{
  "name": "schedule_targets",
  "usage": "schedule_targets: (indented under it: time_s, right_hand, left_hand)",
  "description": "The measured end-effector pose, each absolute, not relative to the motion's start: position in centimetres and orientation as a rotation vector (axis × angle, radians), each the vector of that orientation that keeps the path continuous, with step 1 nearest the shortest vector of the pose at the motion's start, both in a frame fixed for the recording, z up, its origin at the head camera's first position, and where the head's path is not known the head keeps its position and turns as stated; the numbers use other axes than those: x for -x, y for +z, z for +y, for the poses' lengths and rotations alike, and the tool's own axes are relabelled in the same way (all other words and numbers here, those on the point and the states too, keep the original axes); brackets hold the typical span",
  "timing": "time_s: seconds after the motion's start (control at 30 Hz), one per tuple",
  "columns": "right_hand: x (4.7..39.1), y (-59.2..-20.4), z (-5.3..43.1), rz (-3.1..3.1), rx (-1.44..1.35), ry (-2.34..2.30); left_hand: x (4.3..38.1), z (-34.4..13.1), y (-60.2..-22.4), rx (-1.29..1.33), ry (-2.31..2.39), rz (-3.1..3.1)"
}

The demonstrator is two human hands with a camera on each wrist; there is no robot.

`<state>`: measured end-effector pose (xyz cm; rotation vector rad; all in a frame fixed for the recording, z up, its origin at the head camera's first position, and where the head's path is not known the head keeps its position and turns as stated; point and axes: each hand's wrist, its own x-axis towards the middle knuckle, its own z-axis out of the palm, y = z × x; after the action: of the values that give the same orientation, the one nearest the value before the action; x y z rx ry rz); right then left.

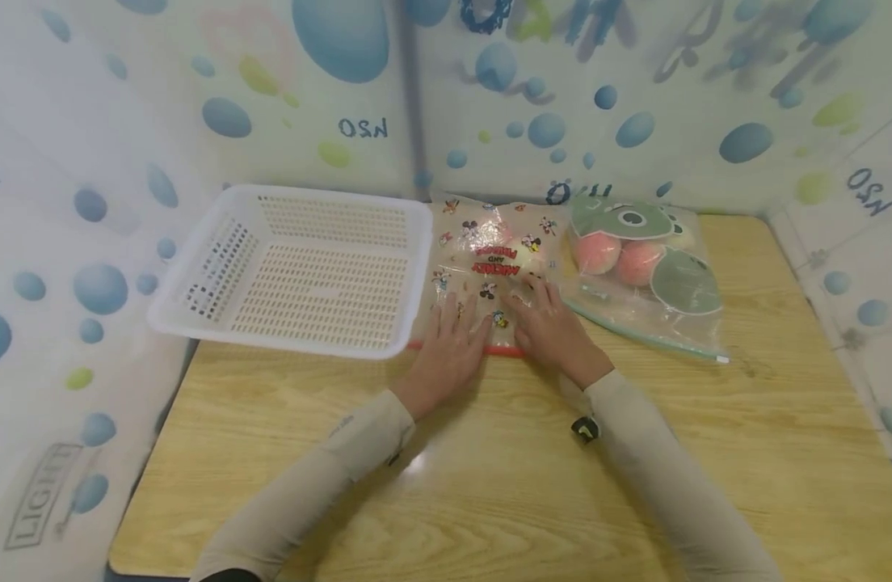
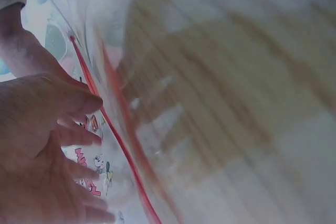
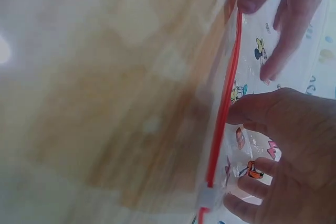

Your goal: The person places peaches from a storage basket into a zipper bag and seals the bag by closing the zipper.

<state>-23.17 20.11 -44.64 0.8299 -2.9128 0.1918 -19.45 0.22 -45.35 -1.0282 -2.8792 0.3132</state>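
Note:
A clear zip bag (image 1: 456, 250) printed with cartoon figures and red lettering lies on the table, its red zip edge toward me. Pink and pale round things show through its far half. My left hand (image 1: 449, 352) rests on the near left part of the bag, fingers spread and fairly straight. On the near right part lies my right hand (image 1: 551, 327), fingers extended over the print. The right wrist view shows the red zip strip (image 3: 223, 114) with a white slider (image 3: 208, 196) close to the fingertips. Neither hand grips anything.
A white plastic basket (image 1: 417, 299) stands left of the bag. To the right lies another zip bag (image 1: 679, 323) with a green animal print and green zip, holding pink balls (image 1: 599, 252). The wooden table (image 1: 490, 501) meets a patterned wall covering (image 1: 468, 121) at the back.

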Motion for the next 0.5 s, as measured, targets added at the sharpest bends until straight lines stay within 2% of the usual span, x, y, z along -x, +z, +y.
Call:
schedule_targets:
  time_s: [0.27, 0.5]
  right_hand:
    - [25.4, -44.6, 20.2, -2.989, -0.799, 0.288]
    - [25.9, -45.2, 20.4, -3.018, -0.760, 0.356]
  left_hand:
    - [19.8, 0.4, -45.5, 1.089, 0.161, -2.935]
    - [19.9, 0.3, -45.6, 1.124, 0.167, -3.002]
